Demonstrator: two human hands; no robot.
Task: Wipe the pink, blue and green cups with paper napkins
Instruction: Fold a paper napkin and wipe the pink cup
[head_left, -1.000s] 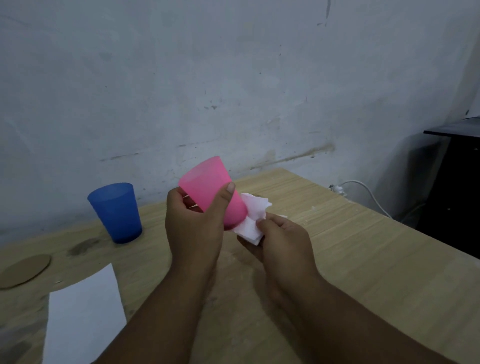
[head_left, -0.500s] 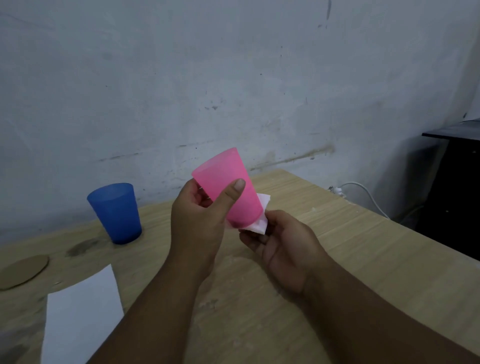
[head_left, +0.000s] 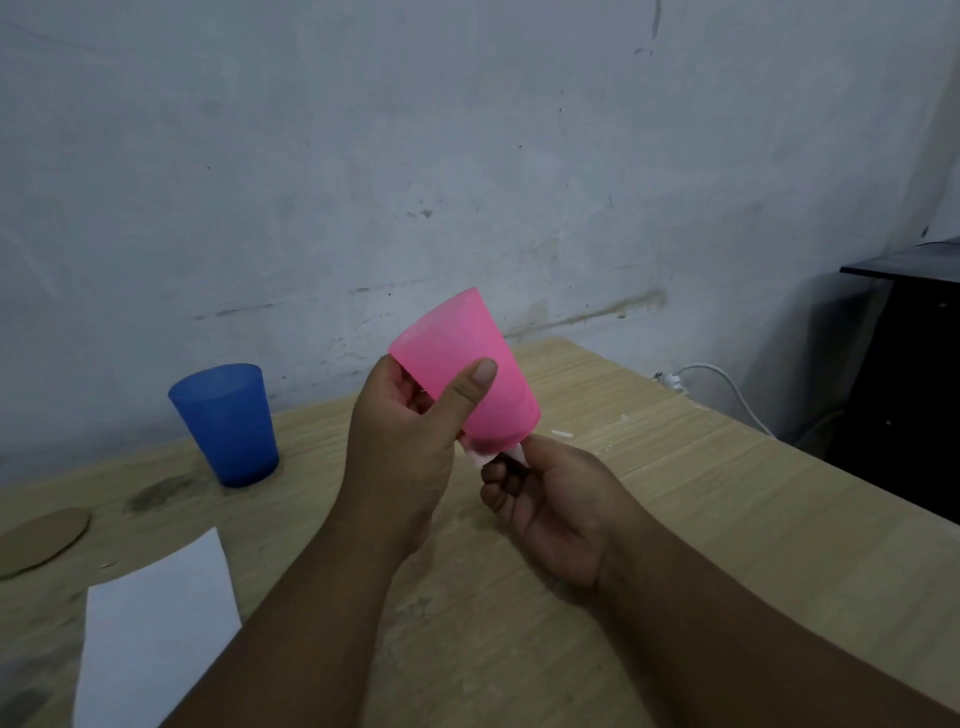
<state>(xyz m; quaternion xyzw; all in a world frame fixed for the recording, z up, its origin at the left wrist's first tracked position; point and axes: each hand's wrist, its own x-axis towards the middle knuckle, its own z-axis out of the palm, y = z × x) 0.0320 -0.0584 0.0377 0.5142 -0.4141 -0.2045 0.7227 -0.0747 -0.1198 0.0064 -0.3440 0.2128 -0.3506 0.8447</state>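
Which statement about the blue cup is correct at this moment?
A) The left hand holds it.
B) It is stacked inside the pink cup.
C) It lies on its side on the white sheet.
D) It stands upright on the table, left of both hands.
D: the blue cup stands upright on the wooden table, touched by neither hand; the left hand grips the pink cup and the right hand pinches a paper napkin.

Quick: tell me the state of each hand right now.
Left hand: closed, gripping the pink cup.
Right hand: closed, pinching a paper napkin at the cup's narrow end.
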